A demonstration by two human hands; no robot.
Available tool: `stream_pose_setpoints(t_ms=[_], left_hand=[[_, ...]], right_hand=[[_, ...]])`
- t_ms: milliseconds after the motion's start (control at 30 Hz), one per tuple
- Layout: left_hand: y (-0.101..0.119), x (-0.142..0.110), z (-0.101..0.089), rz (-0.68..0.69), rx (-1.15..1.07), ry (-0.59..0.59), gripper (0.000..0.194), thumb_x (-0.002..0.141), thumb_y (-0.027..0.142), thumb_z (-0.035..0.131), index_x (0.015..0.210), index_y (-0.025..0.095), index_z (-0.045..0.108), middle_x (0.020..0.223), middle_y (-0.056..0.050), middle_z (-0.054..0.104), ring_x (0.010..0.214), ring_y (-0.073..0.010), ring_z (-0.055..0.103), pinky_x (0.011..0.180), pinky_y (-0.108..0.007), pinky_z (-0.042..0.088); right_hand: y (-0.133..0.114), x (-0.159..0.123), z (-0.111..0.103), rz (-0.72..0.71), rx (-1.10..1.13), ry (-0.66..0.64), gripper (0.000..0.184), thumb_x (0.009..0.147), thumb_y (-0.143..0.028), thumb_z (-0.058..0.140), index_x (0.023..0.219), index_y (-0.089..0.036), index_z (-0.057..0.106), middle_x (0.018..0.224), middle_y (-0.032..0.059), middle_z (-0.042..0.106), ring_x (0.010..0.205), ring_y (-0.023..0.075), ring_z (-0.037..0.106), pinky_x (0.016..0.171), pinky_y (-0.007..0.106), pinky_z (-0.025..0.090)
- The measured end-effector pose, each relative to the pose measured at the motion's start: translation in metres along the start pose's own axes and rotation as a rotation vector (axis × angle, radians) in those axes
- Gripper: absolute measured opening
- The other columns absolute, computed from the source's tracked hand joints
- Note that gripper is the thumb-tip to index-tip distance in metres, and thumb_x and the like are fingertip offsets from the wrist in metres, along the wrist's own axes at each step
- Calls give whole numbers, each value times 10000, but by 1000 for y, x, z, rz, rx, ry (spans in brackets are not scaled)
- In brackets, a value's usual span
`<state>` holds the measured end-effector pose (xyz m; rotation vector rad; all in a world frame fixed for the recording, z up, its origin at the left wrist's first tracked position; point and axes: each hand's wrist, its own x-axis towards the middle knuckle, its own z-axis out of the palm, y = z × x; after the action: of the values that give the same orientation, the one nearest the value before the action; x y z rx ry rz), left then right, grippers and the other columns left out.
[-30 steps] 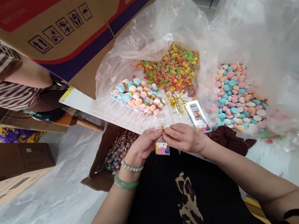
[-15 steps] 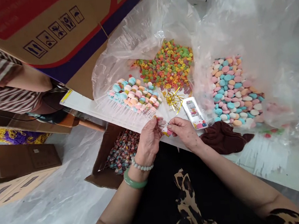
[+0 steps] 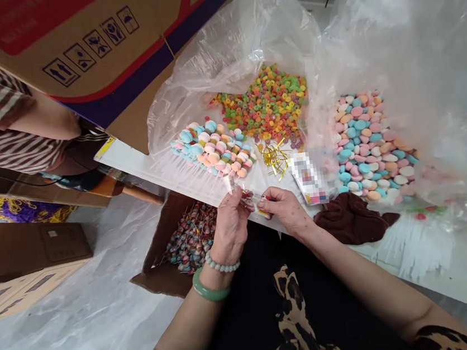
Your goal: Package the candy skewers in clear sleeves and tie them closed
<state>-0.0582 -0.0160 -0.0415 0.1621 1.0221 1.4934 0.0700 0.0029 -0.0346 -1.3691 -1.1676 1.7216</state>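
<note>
Between my two hands, at the table's front edge, is a small clear printed plastic bag (image 3: 256, 199). My left hand (image 3: 232, 214), with a bead bracelet and a green bangle at the wrist, pinches its left side. The fingers of my right hand (image 3: 287, 209) are closed on its right side. Just beyond lie candy skewers (image 3: 214, 150) of pastel and coloured pieces on white sticks. Gold twist ties (image 3: 274, 156) are scattered to their right. A stack of printed bags (image 3: 307, 179) rests near my right hand.
Ring-shaped gummies (image 3: 270, 103) and pastel candies (image 3: 367, 148) lie in clear plastic sheeting. A brown cloth (image 3: 348, 219) and white sticks (image 3: 414, 247) are at the right. Below the table edge, a carton (image 3: 154, 262) holds wrapped skewers. A large box (image 3: 119, 59) and a person in stripes (image 3: 3, 117) are at the left.
The view has shifted slightly. Both hands stay together at the table edge, and the small bag between their fingers has turned a little.
</note>
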Motion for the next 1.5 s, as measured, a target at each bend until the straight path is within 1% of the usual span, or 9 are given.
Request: stream_pose_setpoints(t_ms=[333,467,667,800,900,1000,1133,1333,1500], left_hand=[[18,13,-13,56,-108,105,175,696,247,784,780,173,650,743,18,677,624,-88,596,645,-224,484],[18,1,-12,-102,27,2,329,726,458,762,786,158,641,702,9,652,528,-96,577,559,-250,478],[19,-7,-21,-224,129,-46,249,631,267,831,739,119,663,652,-9,650,530,-107,596,549,-240,491],[33,-3,-35,-174,112,1,178,682,256,793,732,123,687,671,-19,663,541,-112,596,557,-251,504],[45,0,-44,-78,89,44,153,689,238,796,739,127,702,691,-11,668,559,-93,583,557,-226,496],[52,2,-49,-30,59,82,158,663,221,816,751,141,712,743,-9,690,608,-97,602,558,-214,496],[55,2,-46,-25,16,76,194,613,205,844,747,144,716,760,-10,703,683,-123,636,638,-244,539],[47,0,-43,-93,0,33,176,608,191,836,708,132,703,704,-9,688,637,-119,622,628,-248,544],[35,-4,-42,-157,39,-56,121,650,180,786,702,126,691,681,-21,683,631,-121,619,636,-242,535]], right_hand=[[2,-6,6,62,-185,-80,345,765,-499,608,611,-194,566,478,-30,528,394,96,478,406,213,379],[5,-1,7,5,-239,-15,377,789,-532,587,603,-207,542,493,-32,512,443,112,497,442,226,400],[-1,7,5,-197,-535,-72,471,854,-550,553,543,-211,456,494,-23,478,513,115,468,515,236,359],[-13,19,19,-159,-267,-114,405,891,-546,503,691,-199,565,593,-18,560,481,99,486,490,232,384],[-22,36,38,53,75,-93,265,888,-449,536,863,-189,580,588,-35,575,376,81,429,379,219,315],[-30,56,58,288,294,-44,108,868,-278,566,826,-185,532,513,-51,548,334,69,377,342,195,263],[-37,75,71,460,463,23,199,867,-155,524,709,-203,414,429,-97,417,334,36,287,358,149,215],[-36,66,61,400,478,57,227,758,-133,589,675,-207,391,421,-118,362,345,23,230,363,151,149],[-21,29,16,125,232,143,136,596,-207,657,647,-179,534,444,-86,438,382,45,330,373,180,216]])
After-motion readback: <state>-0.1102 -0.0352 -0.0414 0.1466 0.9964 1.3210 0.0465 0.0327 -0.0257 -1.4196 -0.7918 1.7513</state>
